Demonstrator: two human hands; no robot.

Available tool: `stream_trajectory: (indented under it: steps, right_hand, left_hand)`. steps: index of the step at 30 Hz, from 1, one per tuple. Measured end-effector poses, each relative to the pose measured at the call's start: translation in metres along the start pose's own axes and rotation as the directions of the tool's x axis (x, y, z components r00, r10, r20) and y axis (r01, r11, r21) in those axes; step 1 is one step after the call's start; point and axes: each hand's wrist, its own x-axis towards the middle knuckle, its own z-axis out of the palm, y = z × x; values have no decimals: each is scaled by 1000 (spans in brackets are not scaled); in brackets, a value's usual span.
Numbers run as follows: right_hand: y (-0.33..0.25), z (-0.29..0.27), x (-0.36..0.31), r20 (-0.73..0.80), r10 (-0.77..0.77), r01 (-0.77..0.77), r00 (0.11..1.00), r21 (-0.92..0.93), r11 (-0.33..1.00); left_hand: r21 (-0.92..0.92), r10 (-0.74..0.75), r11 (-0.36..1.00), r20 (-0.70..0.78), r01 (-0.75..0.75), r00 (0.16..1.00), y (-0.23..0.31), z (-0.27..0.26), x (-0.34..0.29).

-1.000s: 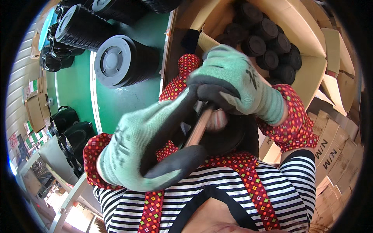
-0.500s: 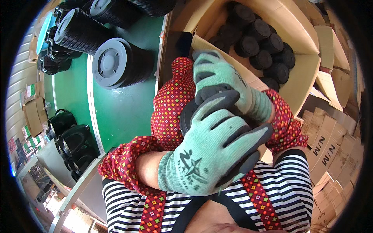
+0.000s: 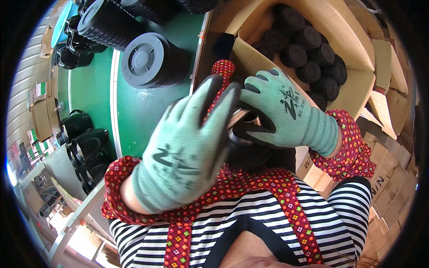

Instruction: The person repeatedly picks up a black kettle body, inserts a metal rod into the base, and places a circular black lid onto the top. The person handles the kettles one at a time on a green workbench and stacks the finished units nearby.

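In front of my chest, my right hand (image 3: 286,109), in a mint-green glove with dark fingertips, is closed with its fingers curled round a black part with a shiny metal rim (image 3: 243,117). Most of this part is hidden behind both gloves, so its exact kind cannot be made out. My left hand (image 3: 183,154), gloved alike, is beside it on the left. Its fingers are stretched out and slightly blurred, with nothing seen in them. Whether its thumb side touches the part is hidden.
On the green table (image 3: 145,123) to the left stand stacks of black round parts with a grey disc (image 3: 144,60) on the nearest. An open cardboard box (image 3: 353,94) at the far right holds several black cylinders (image 3: 321,54). More cartons (image 3: 389,178) lie at right, and black pots (image 3: 89,145) at left.
My left hand has come off the part and swung left, its fingers straightening. My right hand has shifted right and lower, and the metal rim is now exposed.
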Motion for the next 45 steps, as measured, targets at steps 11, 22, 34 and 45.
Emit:
stream_trajectory:
  steps: [11, 22, 34, 45]
  right_hand:
    - [-70, -28, -17, 78, 333, -315, 940, -183, 931]
    - [63, -41, -25, 98, -147, 74, 984, 524, 848]
    - [45, 27, 71, -168, -189, 212, 967, 946, 245]
    - [37, 53, 61, -92, -357, 145, 930, 982, 125]
  left_hand:
    - [-390, 283, 864, -151, -320, 947, -103, 82, 81]
    - [52, 254, 965, -416, -256, 873, -13, 57, 29]
    - [154, 327, 943, -262, -296, 908, -3, 54, 28]
    - [233, 361, 907, 2, -352, 932, 71, 99, 90]
